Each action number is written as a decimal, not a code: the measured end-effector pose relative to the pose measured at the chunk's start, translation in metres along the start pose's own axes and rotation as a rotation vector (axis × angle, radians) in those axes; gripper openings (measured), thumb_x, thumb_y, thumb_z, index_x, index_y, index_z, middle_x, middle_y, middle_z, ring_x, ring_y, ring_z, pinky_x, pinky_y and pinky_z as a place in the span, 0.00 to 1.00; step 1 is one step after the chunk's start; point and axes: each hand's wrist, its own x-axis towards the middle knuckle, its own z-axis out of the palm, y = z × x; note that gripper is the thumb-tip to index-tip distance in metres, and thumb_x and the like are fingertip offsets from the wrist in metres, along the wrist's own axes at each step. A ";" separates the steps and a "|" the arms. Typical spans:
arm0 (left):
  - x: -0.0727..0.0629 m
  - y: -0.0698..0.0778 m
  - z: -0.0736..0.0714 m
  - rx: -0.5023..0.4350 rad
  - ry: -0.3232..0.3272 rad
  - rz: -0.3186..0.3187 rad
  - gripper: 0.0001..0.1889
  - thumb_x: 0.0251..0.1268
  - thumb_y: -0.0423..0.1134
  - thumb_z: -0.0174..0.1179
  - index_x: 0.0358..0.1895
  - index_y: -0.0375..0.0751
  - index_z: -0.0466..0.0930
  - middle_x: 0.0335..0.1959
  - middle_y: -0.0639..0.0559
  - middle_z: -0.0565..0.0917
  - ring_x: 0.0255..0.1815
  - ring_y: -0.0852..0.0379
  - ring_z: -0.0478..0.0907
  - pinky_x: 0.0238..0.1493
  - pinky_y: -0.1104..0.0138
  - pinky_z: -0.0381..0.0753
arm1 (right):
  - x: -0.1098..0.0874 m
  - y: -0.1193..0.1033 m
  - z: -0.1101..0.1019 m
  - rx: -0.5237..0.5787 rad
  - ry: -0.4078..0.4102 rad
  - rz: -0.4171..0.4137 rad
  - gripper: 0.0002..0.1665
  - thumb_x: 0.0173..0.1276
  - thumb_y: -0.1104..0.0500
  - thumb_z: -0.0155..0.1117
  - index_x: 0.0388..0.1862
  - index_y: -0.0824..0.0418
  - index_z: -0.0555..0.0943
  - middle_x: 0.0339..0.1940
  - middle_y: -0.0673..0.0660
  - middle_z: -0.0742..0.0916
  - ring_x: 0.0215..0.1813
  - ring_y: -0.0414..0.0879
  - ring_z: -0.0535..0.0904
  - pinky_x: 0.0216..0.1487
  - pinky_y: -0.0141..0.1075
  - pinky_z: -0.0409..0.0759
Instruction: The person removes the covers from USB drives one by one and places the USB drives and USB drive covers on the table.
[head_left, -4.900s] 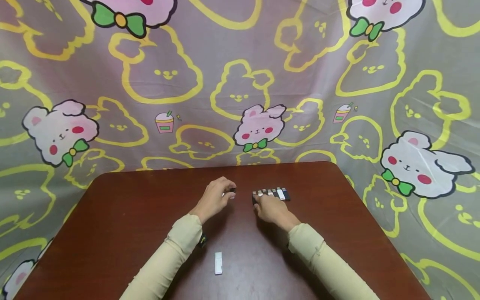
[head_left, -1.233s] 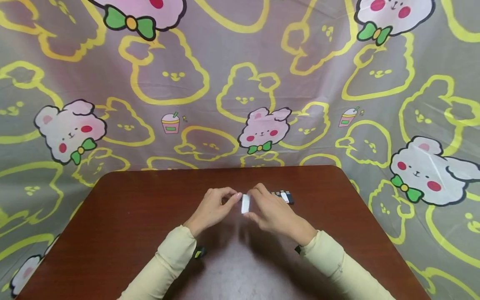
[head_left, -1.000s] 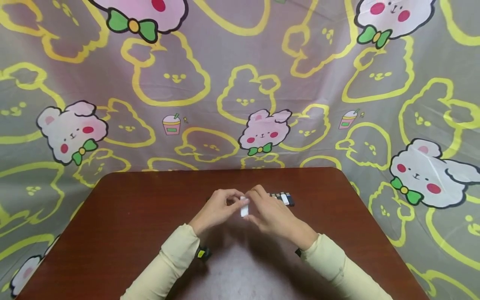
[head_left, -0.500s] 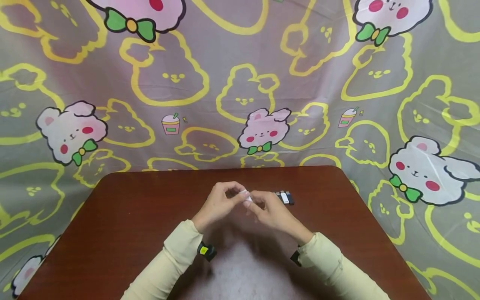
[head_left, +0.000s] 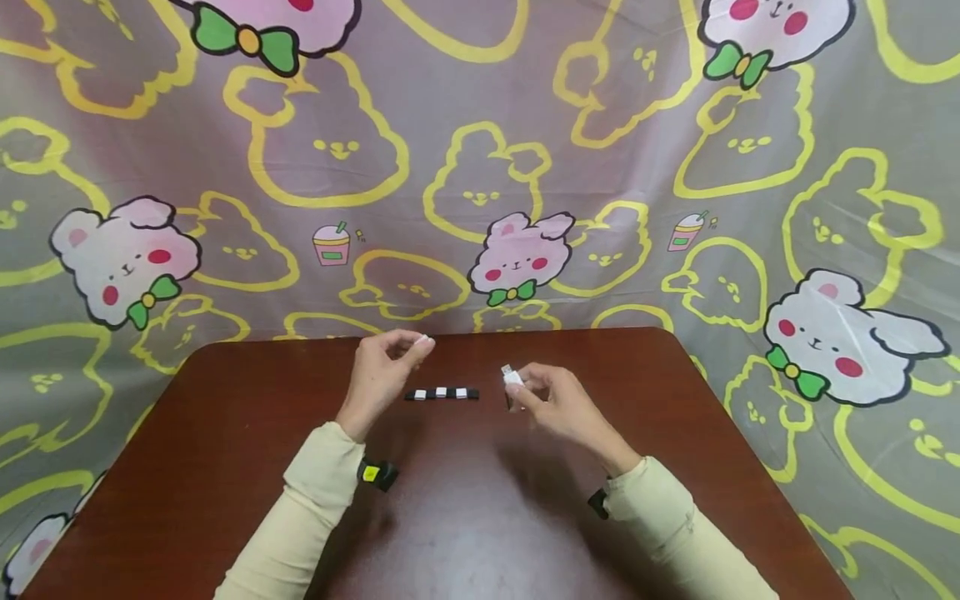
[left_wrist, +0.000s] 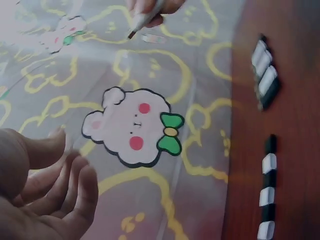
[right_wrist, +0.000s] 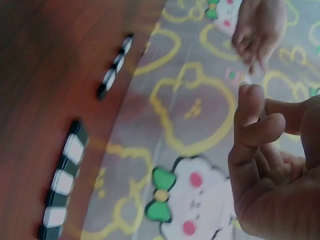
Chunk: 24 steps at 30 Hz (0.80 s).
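My right hand pinches a white USB stick with its metal plug bare and pointing up and away. Farther left and a little higher, my left hand pinches a small white cap between thumb and fingertips; the left wrist view hides the cap behind the fingers. Between the hands, on the table, lies a row of alternating black and white caps. Behind my right hand, mostly hidden in the head view, several black and white USB sticks lie side by side, clear in the right wrist view.
The brown table has rounded far corners. A patterned curtain hangs close behind it and along both sides. Dark wrist bands sit at both sleeve ends.
The white USB stick left the front of the table and came between both hands. Its cap came off; the left hand moved left with the cap, while the right hand kept the stick.
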 end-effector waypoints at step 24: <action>-0.013 -0.021 0.012 0.101 -0.217 0.041 0.04 0.58 0.38 0.74 0.35 0.49 0.90 0.32 0.53 0.90 0.29 0.59 0.78 0.30 0.68 0.73 | 0.059 0.054 0.050 -0.186 0.006 0.404 0.15 0.70 0.61 0.66 0.23 0.64 0.86 0.19 0.55 0.90 0.16 0.43 0.84 0.20 0.36 0.81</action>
